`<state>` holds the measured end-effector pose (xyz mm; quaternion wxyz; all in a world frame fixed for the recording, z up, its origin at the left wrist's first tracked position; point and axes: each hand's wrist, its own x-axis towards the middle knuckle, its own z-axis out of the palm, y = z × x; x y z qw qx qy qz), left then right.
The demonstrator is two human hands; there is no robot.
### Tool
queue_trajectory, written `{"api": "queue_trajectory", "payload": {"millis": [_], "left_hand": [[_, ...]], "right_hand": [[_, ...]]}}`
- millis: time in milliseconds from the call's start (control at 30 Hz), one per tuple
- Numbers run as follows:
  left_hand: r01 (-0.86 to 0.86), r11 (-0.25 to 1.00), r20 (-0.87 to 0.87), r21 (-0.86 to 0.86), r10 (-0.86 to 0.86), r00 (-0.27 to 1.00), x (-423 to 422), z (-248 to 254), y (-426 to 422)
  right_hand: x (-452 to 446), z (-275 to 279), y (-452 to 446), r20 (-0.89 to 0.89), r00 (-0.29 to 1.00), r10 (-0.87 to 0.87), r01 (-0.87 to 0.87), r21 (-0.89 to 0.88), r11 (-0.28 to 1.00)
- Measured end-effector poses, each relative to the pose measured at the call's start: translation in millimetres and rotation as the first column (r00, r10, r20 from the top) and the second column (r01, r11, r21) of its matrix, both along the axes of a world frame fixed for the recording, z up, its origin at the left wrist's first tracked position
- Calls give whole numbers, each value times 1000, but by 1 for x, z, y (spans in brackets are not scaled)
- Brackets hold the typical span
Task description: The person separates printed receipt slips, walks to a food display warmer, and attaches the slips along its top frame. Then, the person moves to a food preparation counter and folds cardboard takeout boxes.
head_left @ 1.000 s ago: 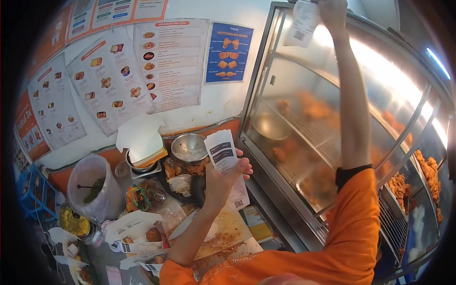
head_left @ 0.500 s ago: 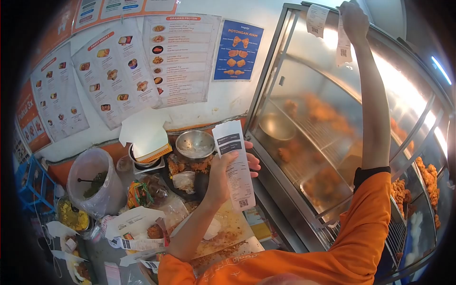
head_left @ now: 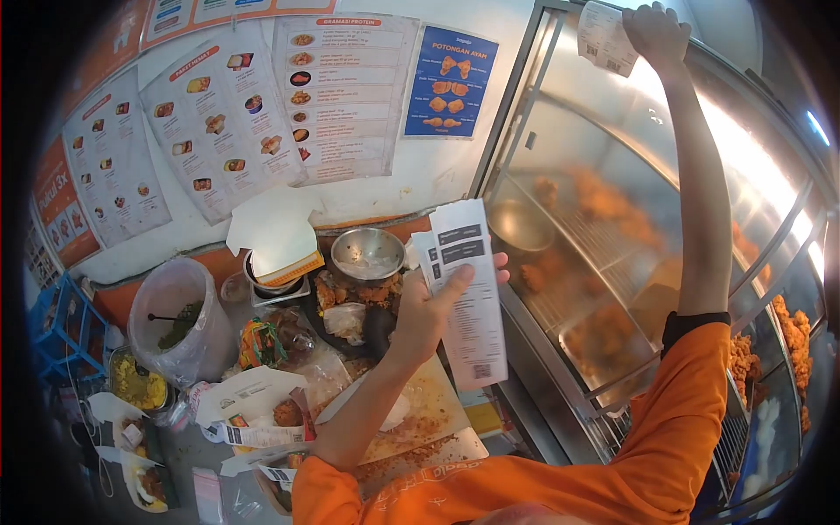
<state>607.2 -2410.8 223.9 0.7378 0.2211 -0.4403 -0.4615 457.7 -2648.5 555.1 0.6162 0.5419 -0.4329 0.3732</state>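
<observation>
My left hand (head_left: 429,319) is closed on a few long printed receipts (head_left: 472,324), its thumb across the front one and fingertips showing at the right edge. A second slip peeks out behind on the left. High at the upper right, my right hand (head_left: 656,37) curls at the top edge of the glass display cabinet (head_left: 534,105). Its thumb side meets overlapping receipts (head_left: 604,39) that hang there; the fingertips are partly hidden. Blurred fried chicken (head_left: 604,206) and a metal bowl (head_left: 521,225) show through the glass.
Below my left arm lies a crumb-covered cutting board (head_left: 420,420). Around it stand a steel bowl (head_left: 367,254), open food boxes (head_left: 262,398), a plastic-lined tub (head_left: 179,319) and a blue basket (head_left: 70,328). Menu posters (head_left: 346,96) cover the wall.
The receipts in my left hand have spread, with another slip now showing behind. Up top, the slip at my right hand has moved left and now overlaps the other hanging one.
</observation>
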Motion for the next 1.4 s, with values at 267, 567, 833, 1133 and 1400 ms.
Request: {"api": "queue_trajectory", "payload": {"millis": [267, 567, 833, 1133, 1400], "left_hand": [[-260, 965, -6, -33, 260, 966, -5, 0, -3], [-299, 954, 10, 28, 299, 954, -13, -2, -6], [-334, 942, 54, -3, 334, 941, -24, -11, -13], [1, 998, -27, 59, 0, 1000, -26, 1, -7], [232, 973, -186, -22, -232, 955, -22, 7, -1]], "right_hand": [[-7, -3, 8, -131, 984, -124, 124, -9, 992], [1, -126, 109, 381, 220, 898, -902, 430, 39], [16, -197, 134, 655, -134, 743, -955, 116, -274], [-78, 31, -21, 166, 561, 811, -821, 237, 520], [-72, 29, -7, -4, 969, 246, -242, 169, 955]]}}
